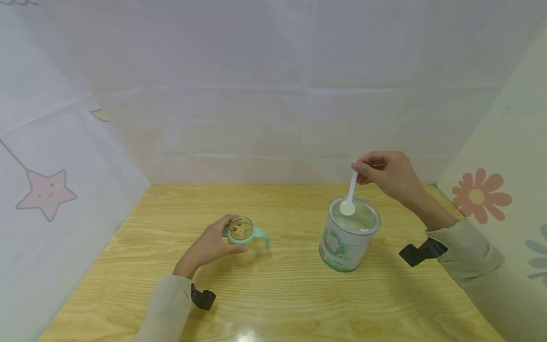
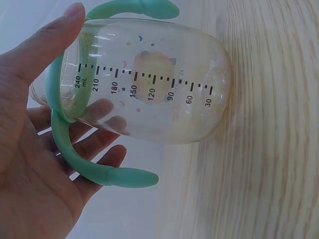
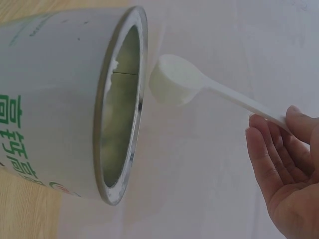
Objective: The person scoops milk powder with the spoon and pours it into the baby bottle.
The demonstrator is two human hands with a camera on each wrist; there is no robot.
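Observation:
A clear baby bottle with green handles stands upright and lidless on the table. My left hand grips it around the neck, thumb on one side and fingers on the other. The left wrist view shows its mL scale and no visible liquid. My right hand pinches the handle end of a white scoop between thumb and fingers. The scoop's bowl, filled level with pale powder, hangs just above the mouth of an open milk powder can. Some powder clings to the can's rim in the right wrist view.
Both objects stand on a wood-grain table, the can to the right of the bottle. A pale cloth backdrop rises behind the table, with printed side panels at left and right. Each wrist carries a black camera mount.

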